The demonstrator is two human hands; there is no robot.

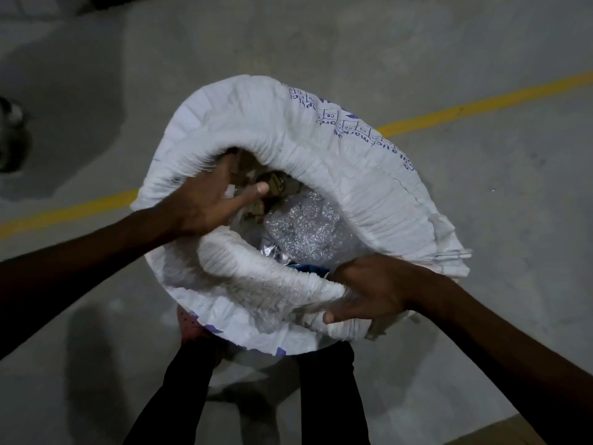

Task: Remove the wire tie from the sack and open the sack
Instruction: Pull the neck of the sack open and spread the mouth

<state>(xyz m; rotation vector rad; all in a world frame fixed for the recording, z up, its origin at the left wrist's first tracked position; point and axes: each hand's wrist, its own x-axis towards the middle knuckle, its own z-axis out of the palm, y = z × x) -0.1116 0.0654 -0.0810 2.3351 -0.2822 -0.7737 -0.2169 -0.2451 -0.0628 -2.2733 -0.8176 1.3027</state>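
Observation:
A white woven sack (pixel 337 149) with blue print stands upright in front of my legs, its mouth spread wide and its rim rolled outward. Inside lie a crinkled clear plastic bag (pixel 305 226) and brown pieces (pixel 279 187). My left hand (pixel 218 194) reaches into the mouth at the far left, fingers apart, touching the inner rim and the brown pieces. My right hand (pixel 369 293) grips the near right part of the rolled rim. No wire tie is visible anywhere.
The sack stands on a grey concrete floor (pixel 481 43) crossed by a yellow painted line (pixel 481 104). A dark blurred object (pixel 12 136) lies at the left edge. My dark trouser legs (pixel 324 396) are just below the sack.

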